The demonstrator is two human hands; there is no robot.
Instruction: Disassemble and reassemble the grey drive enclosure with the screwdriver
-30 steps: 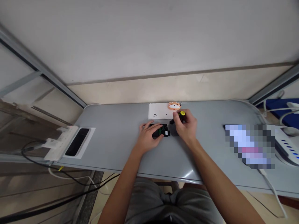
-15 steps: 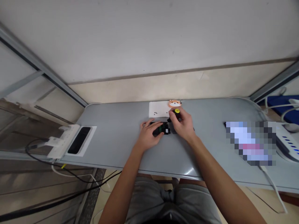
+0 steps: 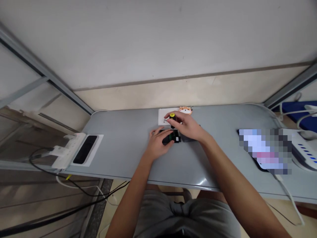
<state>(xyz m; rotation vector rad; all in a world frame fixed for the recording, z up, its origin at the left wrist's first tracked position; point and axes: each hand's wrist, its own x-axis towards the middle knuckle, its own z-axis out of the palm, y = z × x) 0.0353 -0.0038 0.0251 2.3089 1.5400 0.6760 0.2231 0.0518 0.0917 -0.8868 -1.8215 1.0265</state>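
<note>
My left hand [image 3: 158,142] rests across a small opened black electronic device [image 3: 176,137] with a green circuit board, thumb at its near edge and fingers over its top, gripping it against the desk. In my right hand [image 3: 188,127] is a screwdriver [image 3: 172,116] with a black handle and a yellow cap, held upright above the device's far edge. Its tip is too small to make out. Partly under my right hand lies a dark grey flat piece [image 3: 187,138]. Behind the device is a white sheet [image 3: 162,114] with several tiny dark screws on it.
An orange and white animal-face item [image 3: 185,110] sits at the sheet's far right corner. On the left, a dark phone [image 3: 85,149] lies beside a white power strip [image 3: 65,152] with cables. A blurred-out phone [image 3: 264,150] and a white device [image 3: 305,152] are on the right.
My right hand has moved left with the screwdriver, from the device's right side to above its far edge. More of the dark grey piece shows. My left hand has stayed put.
</note>
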